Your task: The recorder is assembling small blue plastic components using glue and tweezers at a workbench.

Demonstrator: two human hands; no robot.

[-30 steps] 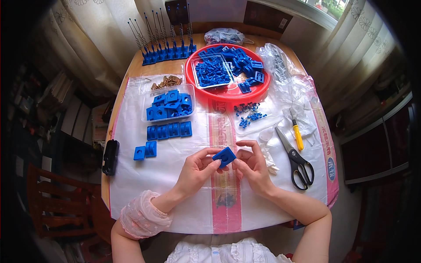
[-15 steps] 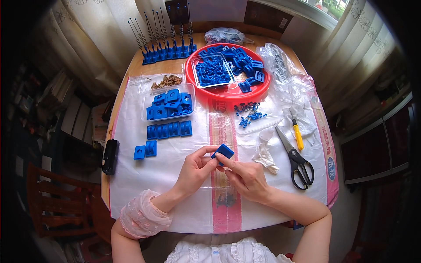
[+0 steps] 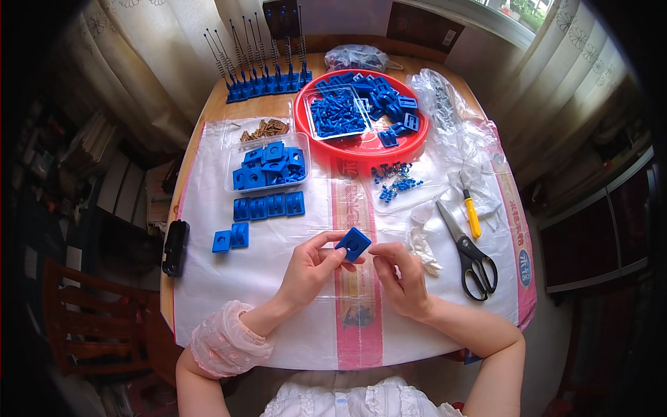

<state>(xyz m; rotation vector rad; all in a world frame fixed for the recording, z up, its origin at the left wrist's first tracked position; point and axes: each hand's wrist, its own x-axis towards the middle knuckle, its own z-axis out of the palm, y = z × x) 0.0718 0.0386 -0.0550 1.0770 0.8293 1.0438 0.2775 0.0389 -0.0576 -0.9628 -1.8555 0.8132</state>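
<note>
Between the thumb and fingers of my left hand (image 3: pixel 309 270) is a small blue plastic square plate (image 3: pixel 355 242) with a round hole, its holed face turned up. My right hand (image 3: pixel 405 280) is just right of the plate, fingers loosely bent and apart, with nothing visible in them; its index fingertip is close to the plate's edge. To the left on the table lie a pair of blue pieces (image 3: pixel 230 238) and a row of similar blue pieces (image 3: pixel 269 206). Behind them a clear plastic box (image 3: pixel 269 167) holds more blue parts.
A red basin (image 3: pixel 417 149) holds blue parts and a clear tray (image 3: pixel 338 113). Brass-coloured pins (image 3: pixel 264 130), small blue bits (image 3: pixel 397 182), black-handled scissors (image 3: pixel 470 257), a yellow-handled tool (image 3: pixel 472 217), white finger cots (image 3: pixel 421 250) and a black case (image 3: pixel 176 248) lie around. Spring-stemmed assemblies (image 3: pixel 267 83) stand behind.
My right hand has moved off the blue plate, slightly to the right. The plate has tilted in my left hand, so its hole shows.
</note>
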